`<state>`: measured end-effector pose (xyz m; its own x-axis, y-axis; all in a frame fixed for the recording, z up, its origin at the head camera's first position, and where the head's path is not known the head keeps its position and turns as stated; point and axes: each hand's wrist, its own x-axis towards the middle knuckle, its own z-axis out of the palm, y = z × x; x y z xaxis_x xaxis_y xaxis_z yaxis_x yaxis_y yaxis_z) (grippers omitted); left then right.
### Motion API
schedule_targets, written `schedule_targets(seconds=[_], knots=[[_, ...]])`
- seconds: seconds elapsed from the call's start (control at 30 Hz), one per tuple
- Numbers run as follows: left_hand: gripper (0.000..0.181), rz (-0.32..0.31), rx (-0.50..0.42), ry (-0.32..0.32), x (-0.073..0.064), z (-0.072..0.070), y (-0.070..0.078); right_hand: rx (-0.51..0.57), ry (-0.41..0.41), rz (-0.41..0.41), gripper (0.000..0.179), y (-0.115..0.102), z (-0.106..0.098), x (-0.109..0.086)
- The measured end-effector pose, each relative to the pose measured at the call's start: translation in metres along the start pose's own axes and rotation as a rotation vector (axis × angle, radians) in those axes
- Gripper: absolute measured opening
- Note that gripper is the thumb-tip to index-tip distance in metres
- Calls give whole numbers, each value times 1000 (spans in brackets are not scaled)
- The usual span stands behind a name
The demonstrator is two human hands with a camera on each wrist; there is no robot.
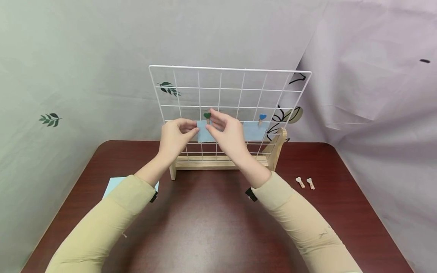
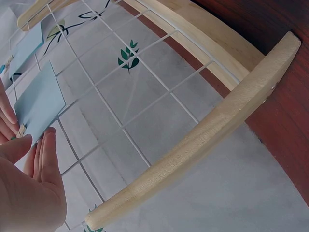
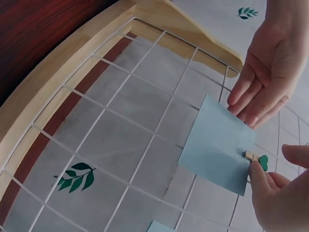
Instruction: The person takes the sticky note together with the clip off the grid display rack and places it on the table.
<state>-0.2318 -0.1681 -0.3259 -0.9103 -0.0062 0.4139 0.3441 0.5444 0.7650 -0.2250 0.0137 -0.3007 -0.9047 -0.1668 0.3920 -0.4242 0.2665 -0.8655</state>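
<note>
A light blue paper sheet [image 3: 217, 145] lies against the white wire grid [image 1: 230, 69]. A wooden clothespin with a green heart [image 3: 256, 158] sits at the sheet's top edge. My left hand [image 1: 174, 136] pinches the sheet's left edge, thumb in front and fingers behind. Close beside the clothespin is my right hand [image 1: 230, 132]; its thumb is right at the clip, while the index finger stands apart from the heart. Farther right, a second blue sheet [image 1: 254, 132] hangs on the grid under a clothespin with a blue heart [image 1: 262, 117].
The grid stands in a wooden base [image 1: 205, 163] on the dark red table [image 1: 218, 227]. Two pale heart clothespins [image 1: 305, 182] lie on the right. More light blue paper [image 1: 114, 184] lies partly under the left sleeve. A patterned cloth [image 1: 85, 76] hangs behind.
</note>
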Motion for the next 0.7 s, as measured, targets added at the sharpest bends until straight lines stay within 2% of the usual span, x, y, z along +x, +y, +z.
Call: schedule_targets(seconds=[0.37, 0.7], knots=[[17, -6, 2, 16, 0, 1, 0, -195, 98, -127, 28, 1, 4, 3], [16, -3, 10, 26, 1, 3, -1, -250, 146, -237, 17, 10, 6, 7]])
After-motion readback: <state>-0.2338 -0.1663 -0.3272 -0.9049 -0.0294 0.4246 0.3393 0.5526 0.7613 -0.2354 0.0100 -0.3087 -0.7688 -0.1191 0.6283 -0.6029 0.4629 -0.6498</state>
